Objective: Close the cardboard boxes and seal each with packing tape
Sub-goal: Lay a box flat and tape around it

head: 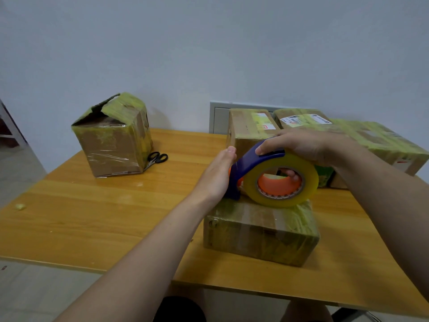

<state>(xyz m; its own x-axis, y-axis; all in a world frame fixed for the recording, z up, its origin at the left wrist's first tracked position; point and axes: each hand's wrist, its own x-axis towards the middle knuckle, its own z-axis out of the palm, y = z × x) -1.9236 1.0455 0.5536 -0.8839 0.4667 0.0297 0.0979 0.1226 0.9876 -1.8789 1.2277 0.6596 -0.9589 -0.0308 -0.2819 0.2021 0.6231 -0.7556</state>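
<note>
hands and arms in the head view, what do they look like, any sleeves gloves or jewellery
Two bare arms of one person. The left forearm and right forearm show no sleeve as far as the frame reaches. The left hand and right hand wear no gloves, and no watch, bracelet or ring shows. The left thumbnail looks short and unpainted.

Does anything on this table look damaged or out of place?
Yes. The box at the far left has a ragged, torn top flap gaping open. A small yellowish scrap lies near the left edge of the table.
</note>
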